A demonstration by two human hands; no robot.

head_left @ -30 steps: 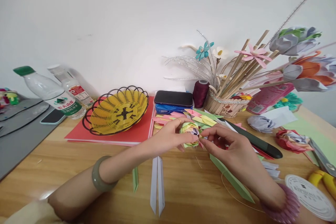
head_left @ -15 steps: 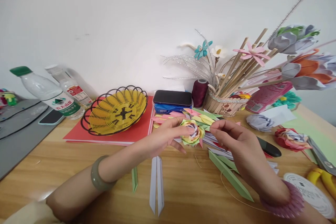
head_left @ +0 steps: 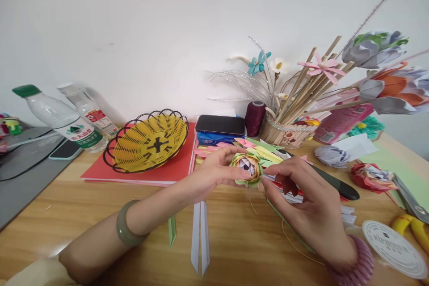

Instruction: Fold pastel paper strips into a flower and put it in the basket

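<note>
A small folded paper flower [head_left: 248,163], green outside with yellow and white petals inside, is held up over the table. My left hand [head_left: 221,170] grips it from the left, with the thumb lying across its front. At the flower's right edge, the thumb and forefinger of my right hand [head_left: 301,196] pinch an outer petal; the other fingers curl inward. Behind and under the hands lies a pile of folded paper strips [head_left: 264,149] in pink, yellow, green and white. Two long white strips [head_left: 200,237] and a short green strip [head_left: 172,230] rest nearer to me.
A yellow woven basket [head_left: 150,143] sits on red paper [head_left: 90,172]. Bottles [head_left: 80,129] stand at left. Behind are a phone [head_left: 220,124], a thread spool [head_left: 254,118] and a pot of craft flowers [head_left: 284,132]. Scissors [head_left: 414,203] and a white round lid [head_left: 393,248] lie at right.
My right hand has moved down and slightly left, bringing its fingertips against the flower's right edge. The flower has turned, showing its dark centre. My left hand keeps its hold.
</note>
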